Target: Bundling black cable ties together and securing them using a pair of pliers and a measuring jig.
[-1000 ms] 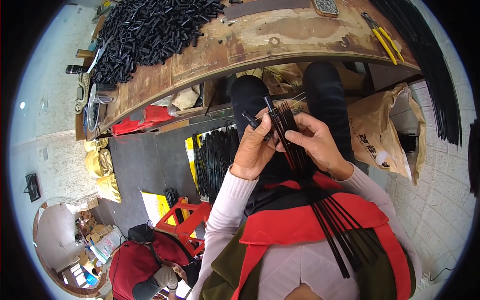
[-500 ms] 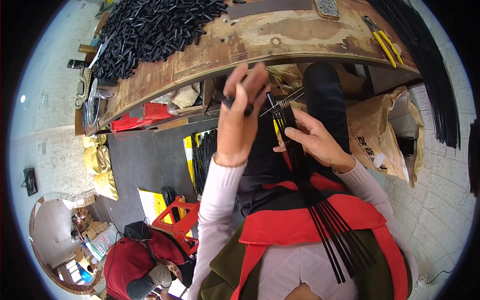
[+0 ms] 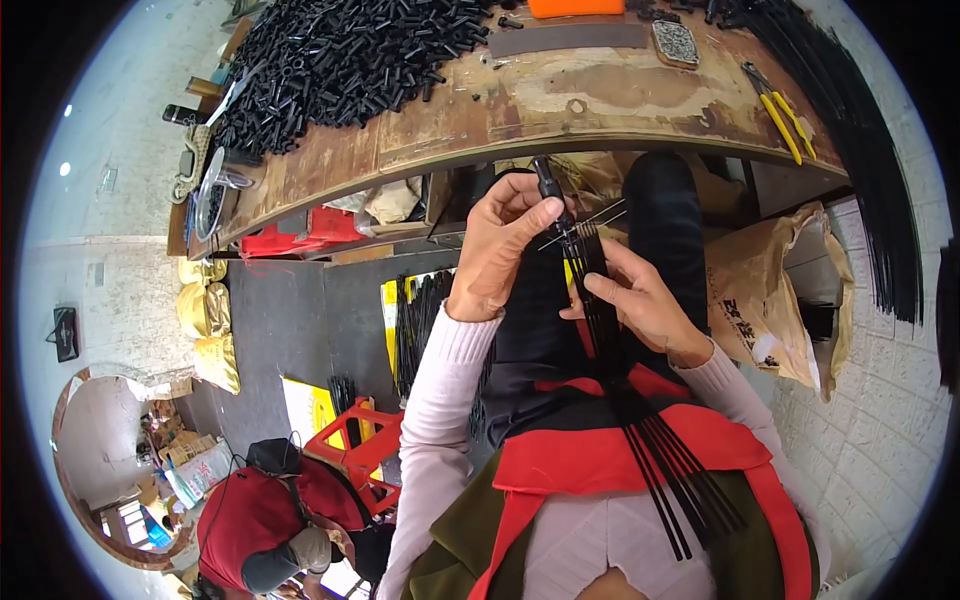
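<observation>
My left hand (image 3: 495,245) pinches a short black tubular piece (image 3: 546,178) between thumb and fingers, at the upper end of a bundle of thin black rods (image 3: 655,430). The piece lines up with one rod's end; whether it sits over that end I cannot make out. My right hand (image 3: 645,300) is closed around the bundle below, thumb on top. The rods run down over my lap and fan out across a red and black apron (image 3: 550,460). A few thin rod ends stick out sideways near the fingers.
A worn wooden bench (image 3: 620,95) spans the top, bearing a heap of short black tubes (image 3: 340,70), yellow-handled pliers (image 3: 785,120) and a grey-topped block (image 3: 675,45). Long black rods (image 3: 880,200) hang at right, beside a brown paper sack (image 3: 765,300). A person in red (image 3: 250,530) is lower left.
My left hand, open-fingered and higher before, has come down and right to the rod ends, bringing a black tubular piece there. My right hand keeps its grip. The view has shifted slightly.
</observation>
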Motion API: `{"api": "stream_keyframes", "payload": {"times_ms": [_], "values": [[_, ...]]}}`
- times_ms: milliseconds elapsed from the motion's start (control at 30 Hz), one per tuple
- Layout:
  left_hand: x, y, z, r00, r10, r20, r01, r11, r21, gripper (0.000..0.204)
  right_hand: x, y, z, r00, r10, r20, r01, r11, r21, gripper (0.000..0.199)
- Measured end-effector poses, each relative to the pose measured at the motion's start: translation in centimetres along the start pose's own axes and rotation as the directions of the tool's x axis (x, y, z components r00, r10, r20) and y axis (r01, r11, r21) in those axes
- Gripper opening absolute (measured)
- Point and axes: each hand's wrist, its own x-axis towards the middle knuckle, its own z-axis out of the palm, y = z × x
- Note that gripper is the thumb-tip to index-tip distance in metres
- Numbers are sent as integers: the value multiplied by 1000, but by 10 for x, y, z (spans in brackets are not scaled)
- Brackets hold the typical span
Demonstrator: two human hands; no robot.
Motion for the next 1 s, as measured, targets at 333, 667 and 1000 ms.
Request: {"api": "stream_keyframes", "payload": {"times_ms": [333,667,1000], "values": [[-7,9,5,998,-68,3,68,996,-65,36,2,2,5,999,13,-44,-12,1000,23,37],[-6,17,12,993,-66,-95,65,998,-20,29,4,2,5,998,10,-62,-10,1000,6,40],[-5,15,11,976,52,-211,-14,984,179,32,4,1,7,998,15,-68,-17,999,-31,41]]}}
